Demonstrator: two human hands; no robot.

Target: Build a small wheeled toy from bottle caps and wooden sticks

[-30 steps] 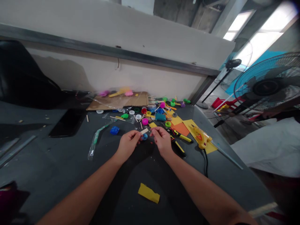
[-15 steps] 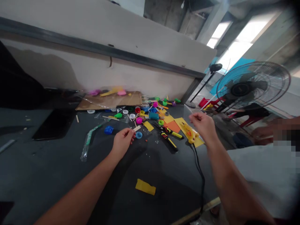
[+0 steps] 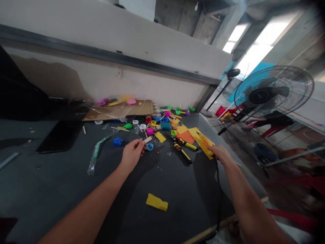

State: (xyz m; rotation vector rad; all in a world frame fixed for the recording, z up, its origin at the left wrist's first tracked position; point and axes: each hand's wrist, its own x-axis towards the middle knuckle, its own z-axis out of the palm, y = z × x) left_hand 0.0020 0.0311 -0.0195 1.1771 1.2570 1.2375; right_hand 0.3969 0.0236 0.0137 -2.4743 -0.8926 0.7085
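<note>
My left hand [image 3: 132,154] pinches short flat wooden sticks [image 3: 148,139] between thumb and fingers, just above the dark table. A blue bottle cap [image 3: 149,146] lies right beside those fingertips. At the table's right side, my right hand [image 3: 220,153] is closed around the rear of a yellow hot glue gun [image 3: 203,138], whose black cord [image 3: 218,189] trails down to the table's front edge. Yellow paper [image 3: 195,132] lies under the gun. Two pliers-like tools with yellow-and-black handles [image 3: 186,156] rest between my hands.
Several coloured caps, including a pink one [image 3: 150,131], are strewn at the back near a cardboard sheet [image 3: 122,112]. A black phone-like slab [image 3: 59,137] and a blue block [image 3: 117,141] lie left. A yellow strip [image 3: 156,202] lies in front. A fan [image 3: 261,96] stands right.
My right hand has come down from above the yellow paper and closed on the glue gun. My left hand stays put with the sticks. The person at the right has moved out of that spot.
</note>
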